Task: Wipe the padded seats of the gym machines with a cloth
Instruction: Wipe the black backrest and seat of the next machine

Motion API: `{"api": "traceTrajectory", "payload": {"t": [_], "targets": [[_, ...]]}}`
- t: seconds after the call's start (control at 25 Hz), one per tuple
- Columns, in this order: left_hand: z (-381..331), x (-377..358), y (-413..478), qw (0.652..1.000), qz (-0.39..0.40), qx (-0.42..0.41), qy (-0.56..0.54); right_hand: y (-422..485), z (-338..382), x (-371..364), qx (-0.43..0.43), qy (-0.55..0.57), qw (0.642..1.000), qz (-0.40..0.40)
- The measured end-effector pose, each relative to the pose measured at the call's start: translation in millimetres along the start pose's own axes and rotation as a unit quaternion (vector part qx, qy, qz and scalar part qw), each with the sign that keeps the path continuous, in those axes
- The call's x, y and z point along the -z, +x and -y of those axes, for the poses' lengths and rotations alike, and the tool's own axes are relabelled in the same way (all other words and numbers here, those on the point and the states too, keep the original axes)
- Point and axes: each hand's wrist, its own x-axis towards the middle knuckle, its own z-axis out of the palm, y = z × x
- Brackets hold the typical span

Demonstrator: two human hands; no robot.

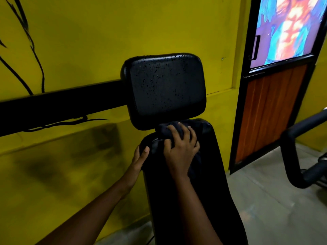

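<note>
A long black padded bench of a gym machine runs away from me, with a squarish black head pad above its far end. The head pad is speckled with droplets. My right hand presses a dark cloth flat onto the top end of the long pad, just below the head pad. My left hand grips the left edge of the same pad, thumb on top. The cloth is nearly the same colour as the padding, so its outline is hard to make out.
A yellow wall with a black band and black painted lines stands close behind the machine. To the right is a door with a wooden lower panel and a colourful poster. A black curved machine bar rises over the grey floor at right.
</note>
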Motion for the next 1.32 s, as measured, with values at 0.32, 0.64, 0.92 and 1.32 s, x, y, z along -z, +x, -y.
{"api": "traceTrajectory", "payload": {"t": [0.32, 0.64, 0.92, 1.32], "targets": [[3, 1, 1, 1.0, 0.016, 0.001, -0.001, 30, -58, 8, 0.127, -0.061, 0.99, 0.01], [15, 15, -2, 0.999, 0.027, -0.018, 0.007, -4, 3, -12, -0.261, 0.047, 0.96, -0.09], [10, 15, 5, 0.998, 0.04, 0.007, 0.05, -76, -28, -22, -0.175, -0.022, 0.983, -0.04], [23, 8, 18, 0.998, 0.039, -0.037, 0.036, -1, -34, -17, -0.079, 0.003, 0.996, -0.044]]}}
